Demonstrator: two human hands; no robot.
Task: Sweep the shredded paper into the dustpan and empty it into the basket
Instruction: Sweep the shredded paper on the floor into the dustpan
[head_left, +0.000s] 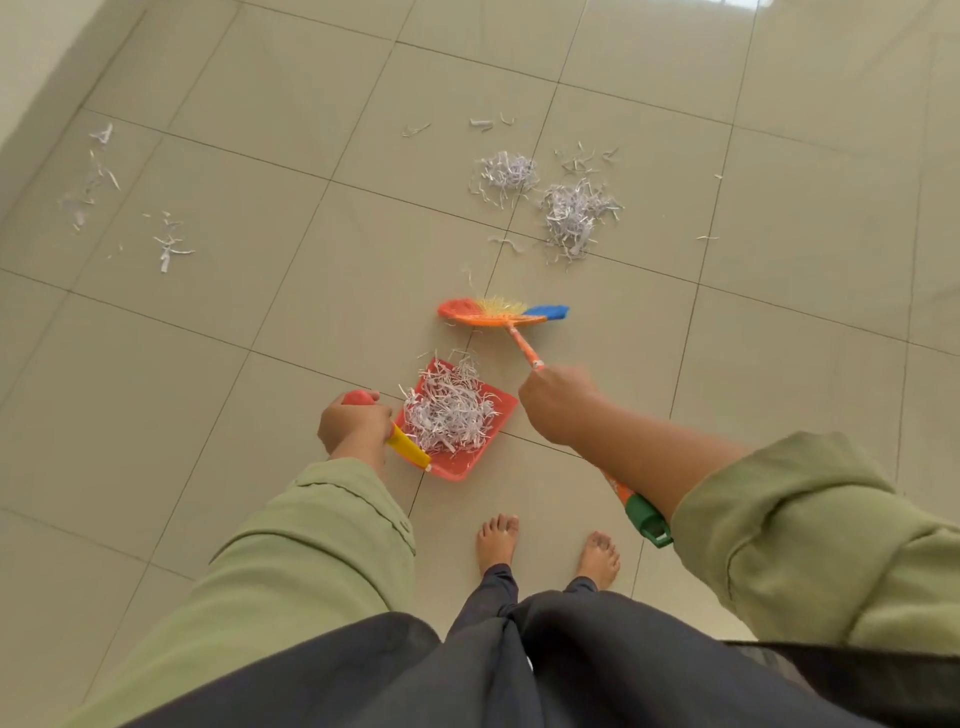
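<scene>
Head view: my left hand (353, 423) grips the dustpan (457, 421) handle, my right hand (558, 402) the broom (501, 312); I'd reach far-right, drawing piles (574, 218) nearward with short strokes.

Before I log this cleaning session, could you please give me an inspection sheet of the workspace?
Surface: beige tiled floor, glossy.
Job's things: red dustpan holds shredded paper; broom head lies beyond it; two paper piles farther out; basket not in view.
Clutter: scattered paper strips far left.
Hands: left hand grips the dustpan handle; right hand grips the broom handle.
Cables: nothing seen.
Surroundings: wall upper left; the person's bare feet below the dustpan.
</scene>
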